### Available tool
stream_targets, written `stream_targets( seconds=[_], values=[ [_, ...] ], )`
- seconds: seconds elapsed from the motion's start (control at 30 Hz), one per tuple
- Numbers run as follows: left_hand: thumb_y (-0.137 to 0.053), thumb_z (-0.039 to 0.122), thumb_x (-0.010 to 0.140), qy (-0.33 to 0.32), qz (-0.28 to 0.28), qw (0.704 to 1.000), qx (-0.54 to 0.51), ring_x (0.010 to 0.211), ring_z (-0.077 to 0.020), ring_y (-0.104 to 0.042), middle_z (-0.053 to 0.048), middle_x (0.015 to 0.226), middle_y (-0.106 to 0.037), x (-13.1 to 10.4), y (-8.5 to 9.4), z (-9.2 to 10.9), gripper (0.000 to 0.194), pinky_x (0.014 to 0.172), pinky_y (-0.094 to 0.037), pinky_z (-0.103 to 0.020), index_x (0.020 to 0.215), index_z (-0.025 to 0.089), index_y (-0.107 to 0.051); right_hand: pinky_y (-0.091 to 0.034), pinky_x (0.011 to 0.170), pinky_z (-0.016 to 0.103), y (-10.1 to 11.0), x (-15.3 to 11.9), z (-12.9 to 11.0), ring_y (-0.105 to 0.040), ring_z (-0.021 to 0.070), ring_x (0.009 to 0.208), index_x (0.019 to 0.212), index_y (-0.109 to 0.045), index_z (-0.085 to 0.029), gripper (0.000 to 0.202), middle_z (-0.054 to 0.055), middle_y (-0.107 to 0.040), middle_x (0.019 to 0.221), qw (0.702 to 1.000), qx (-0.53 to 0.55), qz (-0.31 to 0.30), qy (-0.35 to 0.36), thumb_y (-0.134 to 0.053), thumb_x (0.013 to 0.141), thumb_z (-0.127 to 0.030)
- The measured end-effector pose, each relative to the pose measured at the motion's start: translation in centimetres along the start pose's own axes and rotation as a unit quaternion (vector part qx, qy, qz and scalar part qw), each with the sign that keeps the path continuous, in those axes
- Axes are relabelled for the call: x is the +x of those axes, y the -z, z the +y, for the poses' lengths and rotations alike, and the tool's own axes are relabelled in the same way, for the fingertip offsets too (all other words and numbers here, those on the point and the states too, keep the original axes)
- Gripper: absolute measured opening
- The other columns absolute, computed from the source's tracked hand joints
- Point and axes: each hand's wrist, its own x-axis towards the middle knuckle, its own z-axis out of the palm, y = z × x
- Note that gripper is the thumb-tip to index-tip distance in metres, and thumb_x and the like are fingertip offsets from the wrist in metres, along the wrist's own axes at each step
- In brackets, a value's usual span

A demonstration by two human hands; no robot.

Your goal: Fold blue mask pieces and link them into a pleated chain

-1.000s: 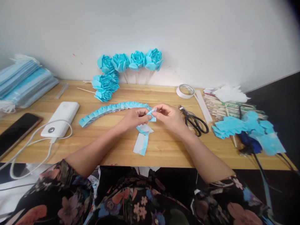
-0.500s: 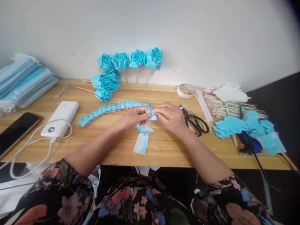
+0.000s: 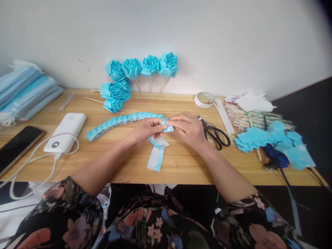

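Note:
Between my two hands is a small light-blue folded piece (image 3: 168, 128). My left hand (image 3: 150, 129) pinches its left side, and the fingers of my right hand (image 3: 188, 128) are closed on its upper right edge. A long pleated blue strip (image 3: 121, 120) curves across the table behind my left hand. Just below my hands lie white-and-blue cut pieces (image 3: 155, 158), one of them partly under my fingers. Black-handled scissors (image 3: 216, 134) rest right beside my right hand, their tips near its knuckles.
Blue flowers on sticks (image 3: 131, 68) lean on the wall. At the right are a tape roll (image 3: 204, 100), wooden sticks (image 3: 242, 117) and blue pleated material (image 3: 254, 138). A white power bank (image 3: 66, 132), phone (image 3: 19, 147) and stacked masks (image 3: 26, 91) occupy the left.
The view has shifted slightly. My hands stay together on the small blue piece, with only a slight change in the right fingers.

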Motion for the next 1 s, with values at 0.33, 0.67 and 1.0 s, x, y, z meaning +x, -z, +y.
stream_targets(
  seconds=[0.33,0.67,1.0],
  values=[
    [-0.076,0.051,0.075,0.016,0.025,0.999,-0.012,0.051,-0.0059,-0.050,0.003,0.057,-0.058,-0.2,-0.3,0.3,0.040,0.051,-0.038,-0.019,0.071,0.015,-0.058,-0.053,0.072,0.032,-0.2,-0.1,0.0,-0.067,0.0174,0.084,0.103,-0.076,-0.029,0.031,0.003,-0.077,0.095,1.000,-0.028,-0.011,-0.001,-0.053,0.094,-0.010],
    [-0.077,0.040,0.069,0.034,0.113,0.993,-0.027,0.048,-0.0072,-0.050,0.003,0.055,-0.058,0.1,-0.5,0.3,0.029,0.048,-0.036,-0.019,0.070,0.016,-0.060,-0.055,0.086,0.038,-0.2,0.0,-0.9,-0.070,0.0190,0.095,0.125,-0.065,-0.028,0.033,0.004,-0.076,0.105,0.988,0.051,-0.023,-0.147,-0.047,0.098,-0.018],
    [-0.078,0.047,0.068,-0.018,0.154,0.988,0.000,0.047,-0.0069,-0.048,0.002,0.054,-0.058,0.2,-0.5,0.3,0.036,0.047,-0.037,-0.020,0.069,0.015,-0.061,-0.055,0.077,0.032,0.2,0.6,-2.1,-0.068,0.0180,0.089,0.097,-0.061,-0.022,0.014,0.004,-0.071,0.100,0.921,0.203,-0.046,-0.328,-0.066,0.085,-0.028]
  ],
)
